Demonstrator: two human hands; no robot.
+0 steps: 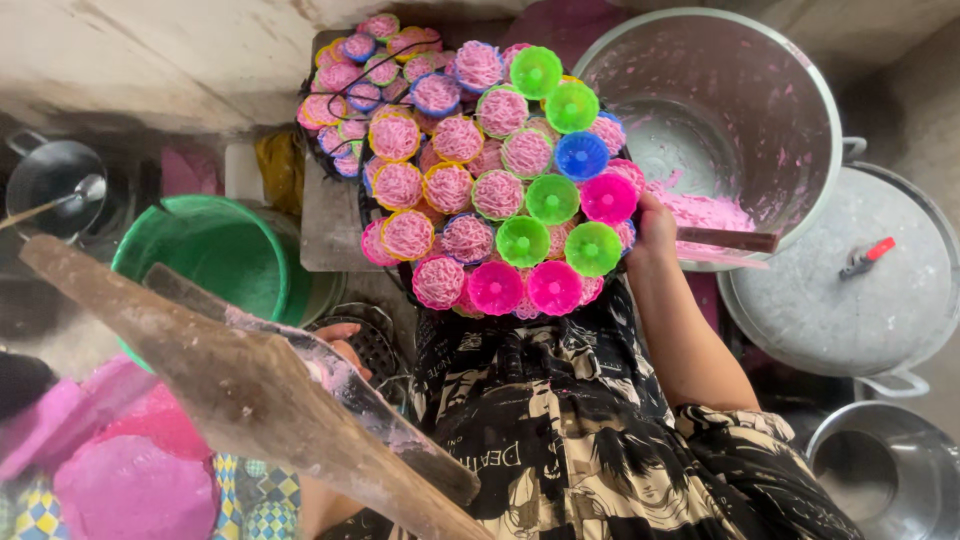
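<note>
Head view, left to right: green bucket [215, 265], wooden press lever [250, 385] smeared with pink dough. Left hand [345, 345] mostly hidden behind lever, grip cannot tell. Small plastic moulds [500, 190] of pink noodle nests heaped centre: light, soft, fragile; lift by cup rims. Right hand [655, 225] clenched on stick [725, 239] in steel pot [720, 110] of sticky dough.
</note>
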